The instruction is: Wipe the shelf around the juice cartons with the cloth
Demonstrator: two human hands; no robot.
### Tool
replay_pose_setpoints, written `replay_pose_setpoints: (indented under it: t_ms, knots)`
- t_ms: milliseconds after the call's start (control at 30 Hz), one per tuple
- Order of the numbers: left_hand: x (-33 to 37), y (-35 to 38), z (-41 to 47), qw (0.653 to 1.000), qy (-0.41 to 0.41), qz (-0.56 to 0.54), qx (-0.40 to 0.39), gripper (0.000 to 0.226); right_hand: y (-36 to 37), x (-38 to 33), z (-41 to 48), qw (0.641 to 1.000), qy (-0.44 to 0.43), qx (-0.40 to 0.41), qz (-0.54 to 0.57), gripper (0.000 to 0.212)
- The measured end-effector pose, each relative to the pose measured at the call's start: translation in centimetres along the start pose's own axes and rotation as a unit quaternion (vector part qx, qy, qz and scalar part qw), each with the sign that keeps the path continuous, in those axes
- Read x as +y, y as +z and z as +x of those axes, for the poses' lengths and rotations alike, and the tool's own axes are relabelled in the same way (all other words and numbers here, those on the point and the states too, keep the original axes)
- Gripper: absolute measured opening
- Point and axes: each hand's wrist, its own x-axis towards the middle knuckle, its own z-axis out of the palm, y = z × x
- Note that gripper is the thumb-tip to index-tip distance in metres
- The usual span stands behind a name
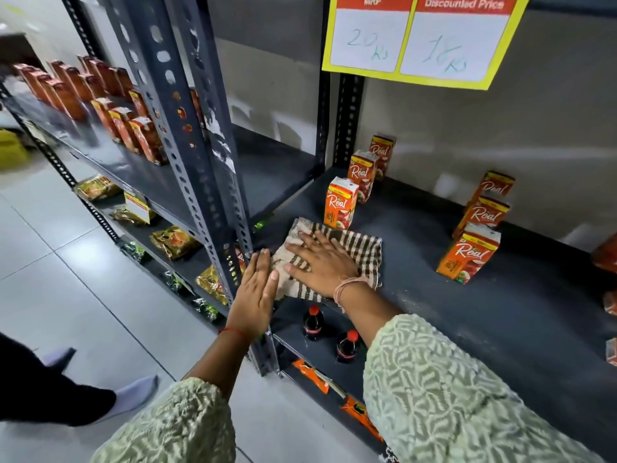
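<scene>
A brown-and-beige striped cloth (354, 248) lies flat on the dark grey shelf (434, 305) near its front left corner. My right hand (322, 262) presses on the cloth, palm down, fingers spread. My left hand (255, 295) rests flat at the shelf's front edge beside the upright post, its thumb touching the cloth's edge. Three orange juice cartons (340, 203) stand in a row just behind the cloth. Three more cartons (469, 253) stand in a row to the right.
A perforated metal post (207, 182) rises left of my hands. A yellow price sign (420, 38) hangs above. Two cola bottles (314, 322) stand on the lower shelf. More cartons (606, 255) sit at the right edge. A person's feet (100, 396) are on the tiled floor, left.
</scene>
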Motion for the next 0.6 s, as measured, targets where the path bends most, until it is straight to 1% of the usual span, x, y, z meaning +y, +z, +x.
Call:
replay_pose_setpoints:
  t_ms: [33,100,167,233,267,333,433,600]
  knots:
    - [0.0,0.0,-0.2,1.0,-0.002,0.003,0.001,0.07,0.2,0.1,-0.4,1.0,0.008,0.009,0.007,0.059]
    - [0.5,-0.2,-0.1,1.0,-0.011,-0.013,-0.008,0.078,0.4,0.4,-1.3,0.999,0.027,0.024,0.02,0.062]
    - [1.0,-0.3,0.0,1.0,-0.023,0.002,-0.021,0.084,0.4,0.4,-1.9,0.998,0.049,0.032,0.037,0.061]
    - [1.2,-0.4,0.2,0.999,-0.027,0.03,-0.03,0.082,0.2,0.0,-1.8,0.996,0.066,0.045,0.042,0.059]
    - [1.3,-0.5,0.3,0.999,-0.024,0.038,-0.031,0.077,0.1,-0.2,-1.6,0.996,0.072,0.05,0.034,0.059]
    - [1.4,-0.5,0.5,0.998,-0.015,0.052,-0.04,0.07,0.2,-0.3,-1.4,0.996,0.08,0.042,0.012,0.061]
    - [1.5,-0.2,0.8,0.996,0.003,0.071,-0.05,0.073,0.7,0.2,-2.3,0.995,0.098,0.03,0.015,0.063]
    - [3.1,1.3,1.4,0.993,0.064,0.081,-0.062,0.09,1.0,2.7,-6.1,0.988,0.145,0.041,0.03,0.063]
